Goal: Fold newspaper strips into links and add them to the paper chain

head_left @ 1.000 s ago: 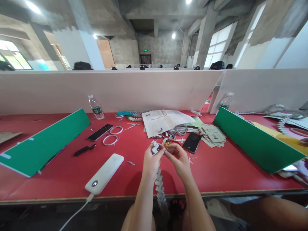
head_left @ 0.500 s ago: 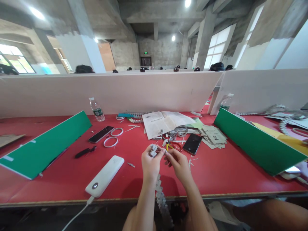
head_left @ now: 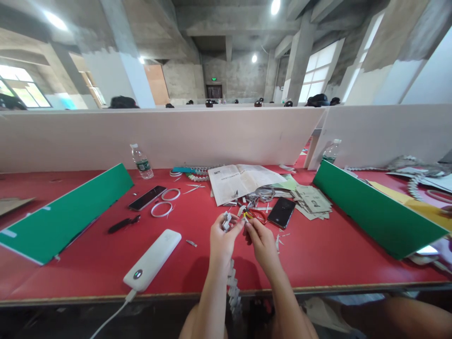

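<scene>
A chain of folded paper strips (head_left: 233, 287) is held in my left hand (head_left: 222, 240). Its upper end shows between the thumb and fingers, and the zigzag length hangs past my wrist over the table edge. My right hand (head_left: 261, 240) is closed in a pinch at the left fingertips, on a small whitish paper piece (head_left: 246, 219) whose shape is hard to make out. Just beyond the fingers lies a tool with red and yellow handles (head_left: 260, 215). Behind it is a heap of paper strips (head_left: 261, 194), partly under a printed paper sheet (head_left: 242, 181).
Phones lie right (head_left: 281, 212) and left (head_left: 147, 197). A white power bank (head_left: 153, 261) with a cable, a black-handled tool (head_left: 123, 224) and white tape rings (head_left: 161, 209) are on the left. Green dividers (head_left: 70, 214) flank both sides; a bottle (head_left: 141, 162) stands at the back.
My right hand has shifted slightly, its fingertips now a little farther from the left hand's fingers. The left hand still grips the chain. The view has moved very little.
</scene>
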Action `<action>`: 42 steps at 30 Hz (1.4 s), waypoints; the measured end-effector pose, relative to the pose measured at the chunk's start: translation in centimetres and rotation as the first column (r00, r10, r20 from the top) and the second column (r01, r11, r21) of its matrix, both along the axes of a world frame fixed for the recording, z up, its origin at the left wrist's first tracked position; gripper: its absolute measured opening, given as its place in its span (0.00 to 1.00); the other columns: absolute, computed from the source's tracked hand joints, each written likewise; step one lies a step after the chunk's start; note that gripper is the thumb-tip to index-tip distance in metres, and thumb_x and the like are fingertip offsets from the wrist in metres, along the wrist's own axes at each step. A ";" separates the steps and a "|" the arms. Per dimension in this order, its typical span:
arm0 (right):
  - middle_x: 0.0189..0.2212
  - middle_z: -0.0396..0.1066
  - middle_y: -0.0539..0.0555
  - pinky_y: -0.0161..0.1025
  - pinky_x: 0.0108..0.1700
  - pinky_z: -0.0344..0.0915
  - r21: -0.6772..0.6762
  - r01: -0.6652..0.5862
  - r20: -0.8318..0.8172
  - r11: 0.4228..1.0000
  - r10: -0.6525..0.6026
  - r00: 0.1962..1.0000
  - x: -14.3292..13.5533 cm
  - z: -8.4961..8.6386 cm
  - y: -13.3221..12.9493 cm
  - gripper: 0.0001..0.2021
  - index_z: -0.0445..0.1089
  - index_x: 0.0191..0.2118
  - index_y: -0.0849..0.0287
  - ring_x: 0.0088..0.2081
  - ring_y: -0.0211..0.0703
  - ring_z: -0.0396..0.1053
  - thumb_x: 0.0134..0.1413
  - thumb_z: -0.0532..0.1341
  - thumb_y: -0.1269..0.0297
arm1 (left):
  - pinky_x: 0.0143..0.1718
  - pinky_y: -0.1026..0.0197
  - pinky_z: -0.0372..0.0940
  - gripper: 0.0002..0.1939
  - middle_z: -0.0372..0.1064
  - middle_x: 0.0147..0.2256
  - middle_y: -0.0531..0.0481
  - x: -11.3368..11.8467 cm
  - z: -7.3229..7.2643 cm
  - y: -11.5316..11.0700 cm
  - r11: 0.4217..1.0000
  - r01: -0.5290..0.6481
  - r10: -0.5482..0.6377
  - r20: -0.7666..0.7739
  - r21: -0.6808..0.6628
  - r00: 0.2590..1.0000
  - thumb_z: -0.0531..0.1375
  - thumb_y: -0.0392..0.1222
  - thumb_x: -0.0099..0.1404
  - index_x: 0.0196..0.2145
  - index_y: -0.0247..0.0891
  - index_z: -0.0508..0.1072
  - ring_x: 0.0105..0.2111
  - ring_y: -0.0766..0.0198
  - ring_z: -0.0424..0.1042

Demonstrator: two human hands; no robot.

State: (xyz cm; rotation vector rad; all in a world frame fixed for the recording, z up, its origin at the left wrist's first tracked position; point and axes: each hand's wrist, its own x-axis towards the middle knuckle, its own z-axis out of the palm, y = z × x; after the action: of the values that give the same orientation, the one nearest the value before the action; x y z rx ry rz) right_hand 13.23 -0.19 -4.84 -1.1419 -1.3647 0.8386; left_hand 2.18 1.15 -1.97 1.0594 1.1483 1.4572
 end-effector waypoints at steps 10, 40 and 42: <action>0.26 0.73 0.53 0.38 0.32 0.68 -0.057 0.064 -0.388 0.996 -0.081 0.918 -0.4 0.1 0.4 0.12 0.71 0.35 0.61 0.28 0.41 0.70 0.51 0.61 0.57 | 0.23 0.69 0.55 0.19 0.66 0.26 0.51 -0.3 1.3 -0.3 0.982 0.076 0.031 0.541 -0.173 0.840 0.58 0.52 0.59 0.40 0.34 0.73 0.24 0.71 0.62; 0.27 0.66 0.49 0.31 0.23 0.59 -0.020 0.004 -0.412 1.000 -0.012 0.911 -1.1 1.1 -0.1 0.06 0.68 0.36 0.57 0.23 0.32 0.61 0.53 0.60 0.62 | 0.28 0.62 0.65 0.10 0.68 0.33 0.48 -0.1 1.1 -0.6 0.945 0.303 -0.203 0.510 -0.120 0.836 0.63 0.38 0.55 0.36 0.35 0.71 0.27 0.66 0.68; 0.26 0.65 0.48 0.31 0.23 0.59 -0.025 -0.007 -0.444 1.000 -0.005 0.896 -1.0 1.2 0.0 0.06 0.69 0.35 0.57 0.23 0.32 0.61 0.53 0.60 0.62 | 0.28 0.62 0.64 0.10 0.68 0.33 0.48 0.0 1.1 -0.6 0.944 0.309 -0.212 0.509 -0.115 0.835 0.63 0.38 0.55 0.36 0.35 0.71 0.27 0.66 0.68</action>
State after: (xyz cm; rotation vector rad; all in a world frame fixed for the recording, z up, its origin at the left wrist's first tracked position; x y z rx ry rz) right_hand 12.18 -0.21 -3.68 -0.8952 -0.9753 1.0466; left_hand 2.14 0.53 -0.92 0.6247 0.7239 1.2649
